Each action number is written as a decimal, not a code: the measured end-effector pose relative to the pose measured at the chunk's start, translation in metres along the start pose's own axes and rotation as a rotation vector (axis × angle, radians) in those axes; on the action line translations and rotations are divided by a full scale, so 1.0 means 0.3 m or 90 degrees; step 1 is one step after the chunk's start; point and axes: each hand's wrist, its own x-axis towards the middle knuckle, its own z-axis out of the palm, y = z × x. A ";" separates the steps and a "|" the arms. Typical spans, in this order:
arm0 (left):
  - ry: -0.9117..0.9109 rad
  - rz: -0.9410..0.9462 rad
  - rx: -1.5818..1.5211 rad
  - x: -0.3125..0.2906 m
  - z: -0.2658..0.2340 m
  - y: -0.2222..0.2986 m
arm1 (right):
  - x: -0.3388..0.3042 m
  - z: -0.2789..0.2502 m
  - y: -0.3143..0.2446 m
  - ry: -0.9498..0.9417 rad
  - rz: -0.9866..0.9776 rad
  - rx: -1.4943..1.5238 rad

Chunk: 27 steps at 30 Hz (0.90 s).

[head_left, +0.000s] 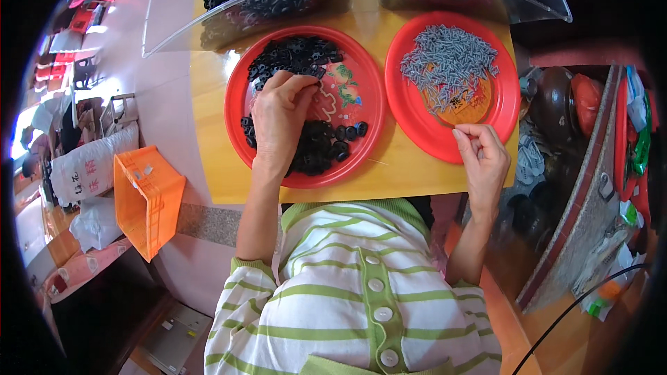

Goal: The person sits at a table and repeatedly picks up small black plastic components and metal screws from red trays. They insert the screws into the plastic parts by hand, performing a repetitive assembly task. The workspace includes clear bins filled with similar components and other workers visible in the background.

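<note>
Left hand [279,114] hangs over the left red plate [365,90], thumb and forefinger together; whether they hold anything I cannot tell. Small black parts [295,55] lie just beyond it, others to its right, nearer the body. Right hand [486,163] is at its red plate's [403,107] near rim, fingertips together, contents unclear; grey screws [445,62] lie beyond. Yellow tabletop [215,160] shows between the plates, its right edge just beside the right hand. Clear boxes [278,8] stand beyond the left hand.

red printed characters [89,176] run along a white sack [97,158].
</note>
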 end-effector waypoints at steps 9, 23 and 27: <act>-0.044 0.009 0.004 0.023 -0.009 0.017 | 0.006 -0.008 0.003 0.003 0.000 -0.022; -0.056 -0.158 -0.544 -0.158 -0.086 0.139 | 0.006 -0.020 -0.002 0.020 -0.031 -0.032; -0.202 -0.264 -0.742 -0.245 -0.068 0.209 | 0.040 -0.023 0.033 -0.025 -0.023 -0.040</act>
